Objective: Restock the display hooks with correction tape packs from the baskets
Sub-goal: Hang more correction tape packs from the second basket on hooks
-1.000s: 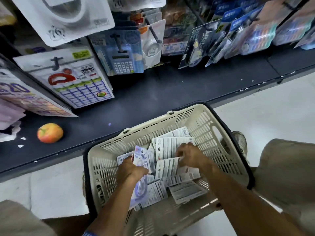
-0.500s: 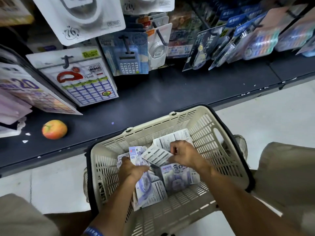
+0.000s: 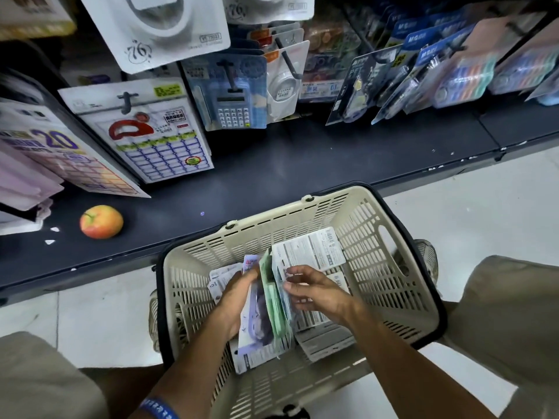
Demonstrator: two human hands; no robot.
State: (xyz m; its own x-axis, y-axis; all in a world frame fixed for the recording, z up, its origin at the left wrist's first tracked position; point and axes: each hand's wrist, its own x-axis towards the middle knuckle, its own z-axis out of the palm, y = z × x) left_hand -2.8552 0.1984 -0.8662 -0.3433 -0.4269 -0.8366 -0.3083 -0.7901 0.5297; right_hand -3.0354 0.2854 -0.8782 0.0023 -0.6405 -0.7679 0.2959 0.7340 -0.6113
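A beige plastic basket (image 3: pixel 393 255) sits on the floor between my knees, with several correction tape packs lying in it. My left hand (image 3: pixel 234 300) grips a standing stack of packs (image 3: pixel 266 316), purple and green ones on edge. My right hand (image 3: pixel 314 293) presses against the other side of that stack, its fingers curled on a white-backed pack (image 3: pixel 311 249) that leans against the stack. More white-backed packs (image 3: pixel 323 343) lie flat on the basket floor under my right wrist. Display hooks (image 3: pixel 290 65) stick out among hanging goods above the dark shelf.
A dark shelf (image 3: pixel 302 167) runs across in front of the basket, with an apple (image 3: pixel 101 221) on its left part. Hanging label sheets (image 3: pixel 154 140), a calculator pack (image 3: pixel 233 98) and pen packs (image 3: pixel 423 74) crowd the space above. Pale tiled floor (image 3: pixel 484 207) lies to the right.
My hands have gathered loose packs into one upright stack between them. The right hand lifted a white-backed pack from the pile and brought it against the stack in the left hand.
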